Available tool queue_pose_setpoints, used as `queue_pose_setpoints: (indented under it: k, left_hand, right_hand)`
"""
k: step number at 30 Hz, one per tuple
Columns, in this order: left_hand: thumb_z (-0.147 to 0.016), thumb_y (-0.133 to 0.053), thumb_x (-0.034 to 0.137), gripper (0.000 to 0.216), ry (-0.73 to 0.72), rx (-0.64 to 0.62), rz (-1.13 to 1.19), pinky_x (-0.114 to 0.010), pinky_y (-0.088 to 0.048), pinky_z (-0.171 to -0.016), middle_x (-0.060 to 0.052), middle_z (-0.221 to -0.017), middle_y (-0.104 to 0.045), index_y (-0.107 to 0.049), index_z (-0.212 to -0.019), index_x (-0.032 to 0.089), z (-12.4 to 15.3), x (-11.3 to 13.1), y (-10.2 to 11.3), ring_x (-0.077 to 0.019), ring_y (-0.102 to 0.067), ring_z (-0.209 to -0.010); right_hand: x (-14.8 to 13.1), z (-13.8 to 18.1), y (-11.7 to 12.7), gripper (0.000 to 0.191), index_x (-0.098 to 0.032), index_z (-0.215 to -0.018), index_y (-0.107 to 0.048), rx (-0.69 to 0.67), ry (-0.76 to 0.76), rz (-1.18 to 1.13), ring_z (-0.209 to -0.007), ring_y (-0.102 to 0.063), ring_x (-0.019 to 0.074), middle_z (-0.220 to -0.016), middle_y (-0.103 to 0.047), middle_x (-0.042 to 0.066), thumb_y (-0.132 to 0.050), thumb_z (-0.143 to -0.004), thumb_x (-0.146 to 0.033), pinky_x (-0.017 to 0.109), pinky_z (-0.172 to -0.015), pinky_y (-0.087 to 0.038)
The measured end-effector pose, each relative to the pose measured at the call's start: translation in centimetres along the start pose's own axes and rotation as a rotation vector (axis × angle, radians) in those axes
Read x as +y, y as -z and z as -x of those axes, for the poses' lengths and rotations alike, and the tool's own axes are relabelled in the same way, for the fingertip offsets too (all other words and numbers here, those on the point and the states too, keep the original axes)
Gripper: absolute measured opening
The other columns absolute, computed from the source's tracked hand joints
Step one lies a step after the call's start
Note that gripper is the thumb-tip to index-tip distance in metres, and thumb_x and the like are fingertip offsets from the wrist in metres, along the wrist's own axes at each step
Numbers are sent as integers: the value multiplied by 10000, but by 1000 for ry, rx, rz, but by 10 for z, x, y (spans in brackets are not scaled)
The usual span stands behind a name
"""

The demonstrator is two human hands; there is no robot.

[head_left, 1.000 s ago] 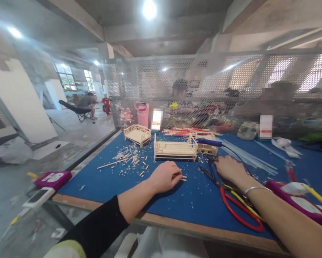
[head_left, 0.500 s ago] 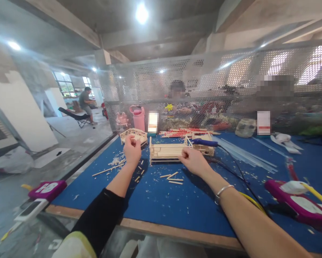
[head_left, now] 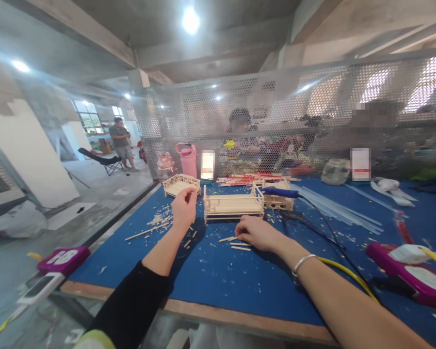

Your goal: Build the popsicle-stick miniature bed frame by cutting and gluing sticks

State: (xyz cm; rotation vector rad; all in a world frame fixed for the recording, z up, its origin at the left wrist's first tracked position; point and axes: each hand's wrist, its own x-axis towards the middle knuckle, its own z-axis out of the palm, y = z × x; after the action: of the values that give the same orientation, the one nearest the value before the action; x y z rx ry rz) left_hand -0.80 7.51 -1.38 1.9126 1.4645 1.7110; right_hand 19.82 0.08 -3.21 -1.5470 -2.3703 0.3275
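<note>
My left hand (head_left: 184,209) is raised over the table, its thumb and fingers pinched together. What it may hold is too small to see. Behind it stands a small slatted wooden model (head_left: 177,186) with a railing. My right hand (head_left: 257,232) is low over the tabletop, fingertips closed on a short wooden stick among several loose sticks (head_left: 240,249). Between and beyond the hands stands a bed-like wooden stick model (head_left: 232,206), touched by neither hand. Another small wooden model (head_left: 279,199) is to its right, with a blue-handled tool (head_left: 279,192) lying against it.
Wood scraps (head_left: 163,218) litter the blue tabletop (head_left: 203,281). Red-tipped sticks (head_left: 247,180), a pink bottle (head_left: 187,160) and a glass jar (head_left: 334,172) stand along the perforated screen (head_left: 203,106). Clear strips (head_left: 337,208), cables and a purple device (head_left: 407,271) occupy the right side. A person (head_left: 121,140) stands far left.
My right hand has moved down and left from the bed-like model to the loose sticks. My left hand has shifted slightly right. The distant person has risen from sitting to standing.
</note>
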Motion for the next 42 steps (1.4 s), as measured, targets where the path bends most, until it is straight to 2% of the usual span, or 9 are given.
queue_pose_setpoints:
  k: [6, 13, 18, 23, 28, 32, 37, 40, 42]
  left_hand:
    - [-840, -403, 347, 312, -149, -20, 0, -248, -446, -717, -57, -816, -665, -639, -906, 153, 14, 20, 9, -150, -595, -758]
    - [-807, -484, 405, 295, -376, -562, -18, -245, -419, -634, -39, -695, -634, -657, -826, 167, 44, 45, -3, -134, -545, -634]
    - [-791, -502, 354, 240, -227, -555, 31, -232, -403, -599, -7, -605, -596, -618, -692, 167, 43, 46, -7, -118, -521, -590]
    - [-771, -479, 403, 252, 121, -609, 430, -197, -353, -417, 61, -492, -460, -529, -757, 157, 46, 44, -12, -66, -414, -393]
    - [-721, -547, 461, 454, 170, -586, 607, -195, -375, -426, 63, -559, -500, -500, -1045, 147, 51, 44, -17, -62, -429, -429]
    - [-682, -606, 443, 333, 146, -609, 570, -210, -418, -529, -37, -799, -632, -623, -806, 135, 54, 48, -18, -94, -521, -621]
    - [-676, -607, 459, 321, 321, -522, 674, -188, -406, -522, 0, -676, -594, -581, -699, 140, 52, 50, -18, -84, -529, -605]
    - [-701, -594, 439, 302, 425, -659, 720, -172, -392, -456, 16, -640, -580, -527, -729, 147, 54, 52, -18, -63, -517, -514]
    - [-728, -582, 404, 270, 448, -781, 688, -170, -382, -421, 19, -616, -579, -526, -763, 143, 57, 54, -19, -54, -494, -456]
  right_hand:
    - [-3, 3, 8, 160, -180, -737, -522, 127, -22, -300, -639, -499, 129, -691, -595, 16, -386, -820, -197, 255, -635, -376]
    - [-4, 3, 10, 155, -194, -734, -484, 269, 90, -524, -639, -475, 124, -646, -535, -20, -413, -806, -311, 259, -655, -377]
    - [-4, 2, 8, 179, -186, -727, -508, 220, 60, -569, -592, -446, 116, -609, -510, -27, -452, -778, -349, 246, -591, -369]
    - [-5, 3, 9, 233, -170, -729, -577, 210, 94, -555, -642, -451, 122, -658, -543, -7, -459, -771, -366, 254, -631, -370]
    - [-11, 1, 6, 261, -158, -744, -599, 245, 56, -652, -577, -418, 107, -626, -529, -12, -488, -747, -394, 251, -574, -353]
    - [-23, -2, 10, 290, -145, -818, -601, 266, -82, -769, -474, -372, 86, -572, -507, -27, -485, -743, -399, 234, -482, -323]
    - [-25, 30, 48, 343, -156, -1039, -540, 244, -194, -347, -640, -547, 131, -815, -636, 37, -549, -719, -278, 248, -597, -400]
    - [-11, 71, 63, 201, -170, -798, -572, 92, -346, 80, -691, -594, 191, -740, -643, 69, -465, -797, -340, 273, -608, -388]
    - [1, 98, 60, 209, -160, -788, -573, -25, -518, 252, -755, -621, 251, -813, -662, 121, -484, -788, -349, 296, -607, -393]
